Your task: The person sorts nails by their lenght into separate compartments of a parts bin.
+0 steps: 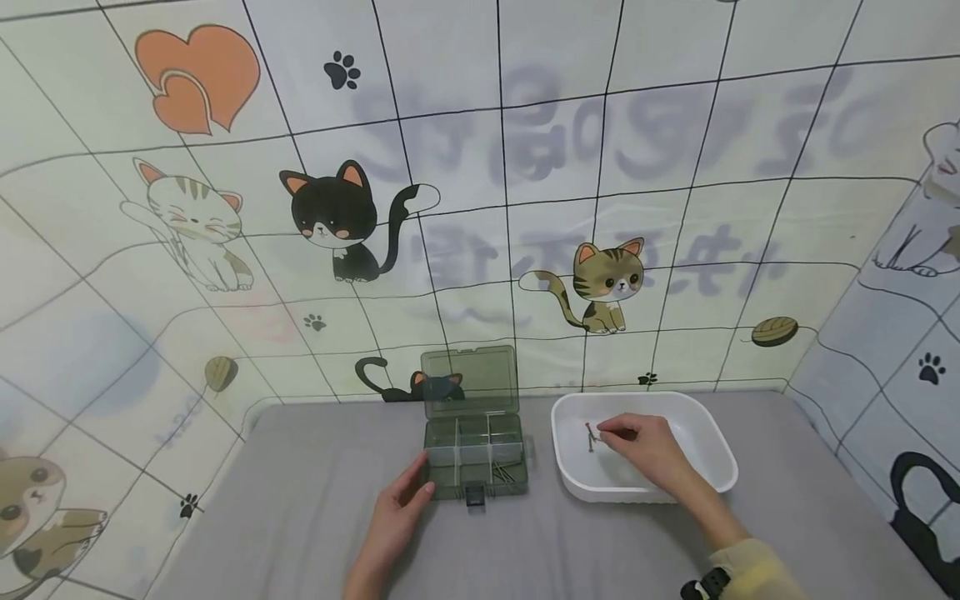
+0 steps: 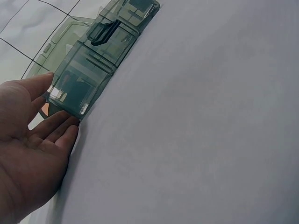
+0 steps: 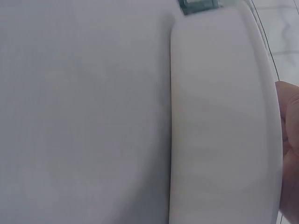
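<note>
A translucent green compartment box [image 1: 476, 454] stands with its lid [image 1: 471, 382] raised. Several thin metal screws [image 1: 504, 473] lie in its front right compartment. My left hand [image 1: 397, 508] touches the box's left side, its fingers nearly straight; the left wrist view shows thumb and fingers at that end. Inside the white tray [image 1: 573, 479], the thumb and forefinger of my right hand [image 1: 645, 450] come together at small screws [image 1: 590, 439] and seem to pinch one. In the right wrist view the tray wall hides the fingertips.
A grey cloth [image 1: 322, 492] covers the table. Behind it hangs a white curtain [image 1: 465, 183] with a grid and cartoon cats, reaching round both sides. The box's black latch [image 1: 475, 496] hangs at its front. The tray stands a little right of the box.
</note>
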The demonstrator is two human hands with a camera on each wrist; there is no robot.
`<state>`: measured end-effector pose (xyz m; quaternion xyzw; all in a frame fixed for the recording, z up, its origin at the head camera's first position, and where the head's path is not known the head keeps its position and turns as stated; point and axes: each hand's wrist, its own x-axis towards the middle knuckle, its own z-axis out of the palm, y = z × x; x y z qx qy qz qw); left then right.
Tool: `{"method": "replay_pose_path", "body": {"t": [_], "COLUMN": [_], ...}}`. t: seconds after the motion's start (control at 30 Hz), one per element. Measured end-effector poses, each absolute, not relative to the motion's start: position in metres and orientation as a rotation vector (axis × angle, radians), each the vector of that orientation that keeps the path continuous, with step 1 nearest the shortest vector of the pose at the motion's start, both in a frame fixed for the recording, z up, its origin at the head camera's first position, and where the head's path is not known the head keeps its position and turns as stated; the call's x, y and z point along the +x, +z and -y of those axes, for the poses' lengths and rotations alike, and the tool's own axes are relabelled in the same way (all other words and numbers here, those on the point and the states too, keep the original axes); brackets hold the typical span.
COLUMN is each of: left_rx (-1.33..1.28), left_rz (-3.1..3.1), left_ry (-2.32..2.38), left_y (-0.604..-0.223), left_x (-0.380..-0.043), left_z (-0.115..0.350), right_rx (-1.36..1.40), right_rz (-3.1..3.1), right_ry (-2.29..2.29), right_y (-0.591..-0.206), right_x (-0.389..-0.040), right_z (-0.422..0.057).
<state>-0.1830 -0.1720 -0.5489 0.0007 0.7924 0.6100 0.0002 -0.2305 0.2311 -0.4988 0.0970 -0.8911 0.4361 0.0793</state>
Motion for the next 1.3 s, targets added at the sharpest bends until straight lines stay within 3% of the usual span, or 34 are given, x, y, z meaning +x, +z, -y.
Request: {"method": "replay_pose_path", "body": {"t": [0.4, 0.97, 1.3], "left_rx": [-0.017, -0.035, -0.025], "left_rz": [-2.525, -2.482, -2.472], "left_ry": [1.866, 1.870, 1.893], "left_y": [-0.552, -0.552, -0.552], "left_x": [-0.184, -0.184, -0.185], "left_z": [0.171, 0.173, 0.174], "right_rx": [0.306, 0.186, 0.295], "right_rz": [2.886, 3.029, 3.030], "right_ry": [1.180, 1.026, 0.977], "right_y": [-0.502, -0.511, -0.518], "right_x": [-0.234, -0.250, -0.256], "right_z": [-0.269, -0.275, -0.276]}}
